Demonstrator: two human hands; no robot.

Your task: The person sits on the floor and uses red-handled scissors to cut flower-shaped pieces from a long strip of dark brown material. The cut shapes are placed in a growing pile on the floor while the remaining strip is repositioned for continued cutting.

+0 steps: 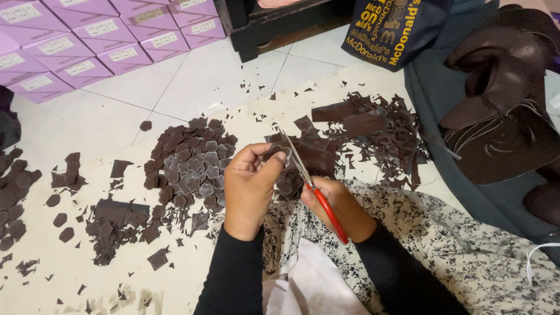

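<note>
**Scissors at work among dark brown cut-outs**

Where the pale floor covering [70, 280] spreads over the white tiles, a heap of flower-shaped pieces [189, 166] lies just left of the hands, with smaller piles of scraps [116, 224] further left and a tangle of offcuts [373, 131] to the right. Lilac boxes [87, 41] are stacked at the upper left, a dark printed bag [385, 29] sits at the top, and large brown sheets [501, 99] rest on a grey cloth at the right. Nothing stands between the camera and the hands; a floral-print fabric [455, 239] covers the lap below them.

The left hand [248, 186] pinches a small dark brown piece [279, 153] between thumb and fingers, above the lap. It is thin, matte and partly hidden by the fingertips. The right hand [341, 207] is clamped on red-handled scissors [309, 184], whose blades point up-left, meeting the piece.
</note>
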